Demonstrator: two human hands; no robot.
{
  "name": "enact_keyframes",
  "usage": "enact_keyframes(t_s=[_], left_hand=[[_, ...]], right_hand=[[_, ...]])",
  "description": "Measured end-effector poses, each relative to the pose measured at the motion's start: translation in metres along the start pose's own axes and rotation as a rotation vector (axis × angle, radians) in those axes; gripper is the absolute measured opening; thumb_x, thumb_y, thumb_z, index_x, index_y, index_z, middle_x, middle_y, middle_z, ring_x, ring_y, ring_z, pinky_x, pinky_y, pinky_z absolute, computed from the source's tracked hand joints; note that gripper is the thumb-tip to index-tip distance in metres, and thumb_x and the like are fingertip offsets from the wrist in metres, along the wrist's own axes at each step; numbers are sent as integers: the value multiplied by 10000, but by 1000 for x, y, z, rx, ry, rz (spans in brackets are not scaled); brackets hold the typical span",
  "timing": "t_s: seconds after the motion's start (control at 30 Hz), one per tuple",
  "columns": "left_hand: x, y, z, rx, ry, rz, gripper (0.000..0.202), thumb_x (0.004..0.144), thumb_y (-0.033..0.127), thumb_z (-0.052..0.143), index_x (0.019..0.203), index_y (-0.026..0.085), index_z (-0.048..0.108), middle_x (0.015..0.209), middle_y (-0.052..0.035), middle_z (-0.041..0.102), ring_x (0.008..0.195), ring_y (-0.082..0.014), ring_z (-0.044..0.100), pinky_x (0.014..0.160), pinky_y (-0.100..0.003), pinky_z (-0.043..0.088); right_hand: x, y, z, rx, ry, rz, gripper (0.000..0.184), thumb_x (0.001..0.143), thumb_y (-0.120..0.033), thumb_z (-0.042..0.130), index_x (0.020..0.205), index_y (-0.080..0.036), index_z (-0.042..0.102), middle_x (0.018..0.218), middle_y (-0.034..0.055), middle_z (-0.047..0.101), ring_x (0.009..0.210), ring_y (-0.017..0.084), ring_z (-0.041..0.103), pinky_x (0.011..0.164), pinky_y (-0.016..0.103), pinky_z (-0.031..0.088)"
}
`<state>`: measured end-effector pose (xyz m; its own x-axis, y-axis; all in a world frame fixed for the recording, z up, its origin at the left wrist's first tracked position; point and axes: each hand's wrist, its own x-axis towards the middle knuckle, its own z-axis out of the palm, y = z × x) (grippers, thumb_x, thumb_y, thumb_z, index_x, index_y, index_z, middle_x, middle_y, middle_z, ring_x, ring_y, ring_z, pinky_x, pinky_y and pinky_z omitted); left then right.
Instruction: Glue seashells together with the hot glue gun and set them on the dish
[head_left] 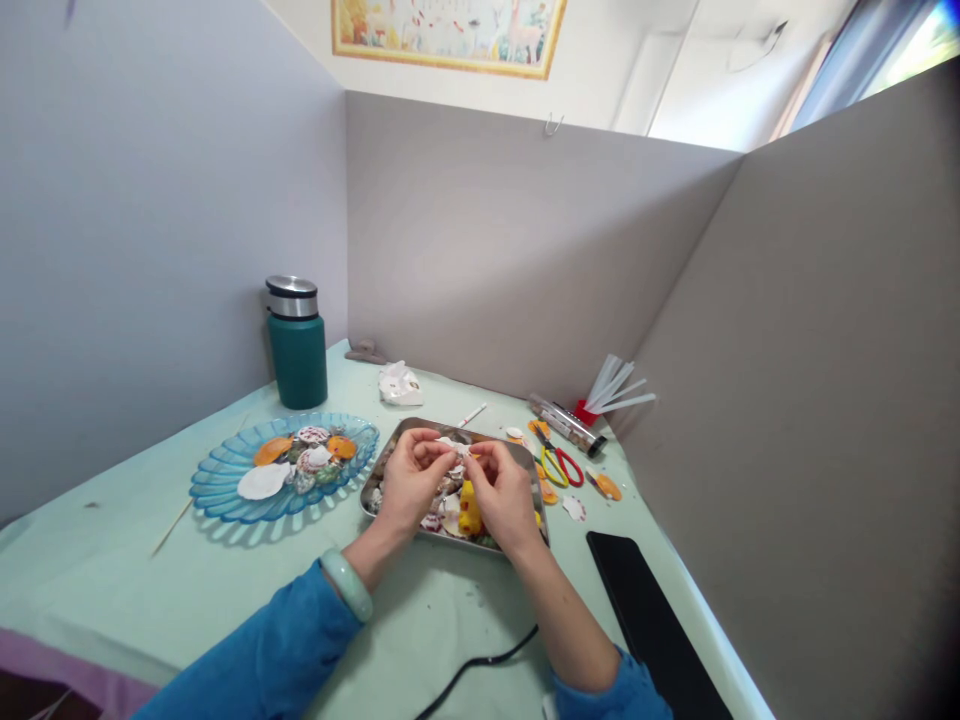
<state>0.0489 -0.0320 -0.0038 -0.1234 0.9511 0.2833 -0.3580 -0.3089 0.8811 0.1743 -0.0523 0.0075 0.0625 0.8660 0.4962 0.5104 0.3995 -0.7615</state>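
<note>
Between the fingertips of both hands is a small white shell (457, 450), partly covered by the fingers. My left hand (411, 482) pinches it from the left, a pale green bangle at the wrist. From the other side my right hand (508, 495) is closed on it too. Both hands are over a metal tray (545, 530) that holds several shells. A yellow object (469, 510) lies in the tray close to my right hand, its kind partly hidden.
To the left stand a blue scalloped dish (225, 503) with shells and a green bottle (298, 360). Scissors (561, 467), a clear tube (566, 424) and glue sticks (619, 388) lie right. A black flat object (649, 610) and a black cable (480, 662) are nearer. Grey partitions (510, 250) enclose the table.
</note>
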Motion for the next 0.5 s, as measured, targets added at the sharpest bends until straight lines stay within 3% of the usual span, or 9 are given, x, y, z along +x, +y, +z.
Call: enact_keyframes(t_s=[0.3, 0.5], left_hand=[[1, -2, -2, 27, -1, -1, 362, 665, 217, 733, 926, 173, 485, 709, 26, 646, 679, -109, 611, 719, -266, 492], [1, 6, 0, -94, 53, -82, 421, 606, 221, 778, 903, 153, 487, 684, 26, 657, 632, -115, 634, 701, -284, 513]], right_hand=[[0, 3, 2, 8, -15, -16, 139, 867, -304, 518, 920, -190, 579, 666, -6, 632, 608, 153, 581, 584, 240, 402], [1, -1, -5, 84, 2, 21, 220, 902, -377, 471, 972, -203, 585, 691, -9, 639, 633, 153, 591, 609, 243, 428]])
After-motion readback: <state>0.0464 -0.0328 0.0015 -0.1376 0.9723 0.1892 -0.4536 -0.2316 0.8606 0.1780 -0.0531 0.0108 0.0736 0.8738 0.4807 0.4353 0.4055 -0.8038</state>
